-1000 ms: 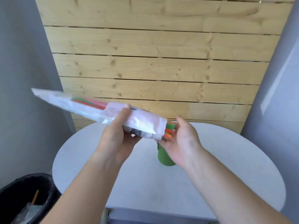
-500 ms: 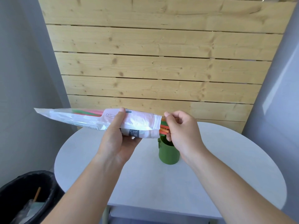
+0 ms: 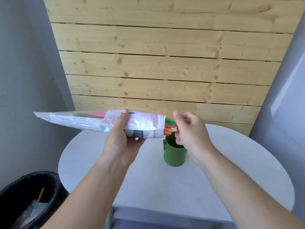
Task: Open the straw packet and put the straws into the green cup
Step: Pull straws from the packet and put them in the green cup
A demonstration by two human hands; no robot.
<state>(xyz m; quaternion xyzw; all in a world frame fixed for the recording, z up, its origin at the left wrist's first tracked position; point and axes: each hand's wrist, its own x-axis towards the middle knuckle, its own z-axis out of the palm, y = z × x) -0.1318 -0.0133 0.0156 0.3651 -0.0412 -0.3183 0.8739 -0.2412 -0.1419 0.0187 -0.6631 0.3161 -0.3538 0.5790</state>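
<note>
Both hands are busy: the left hand [image 3: 122, 138] grips the opened straw packet [image 3: 99, 123] level above the counter [image 3: 231, 179] while the right hand [image 3: 189, 129] pinches the protruding straws [image 3: 169, 125], which next need drawing out and lowering into the green cup [image 3: 175, 154] just below.

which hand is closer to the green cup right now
Right. The right hand hovers just above the round green plastic cup, pinching the coloured straws. The left hand holds the clear plastic straw packet further to the cup's left.
</note>
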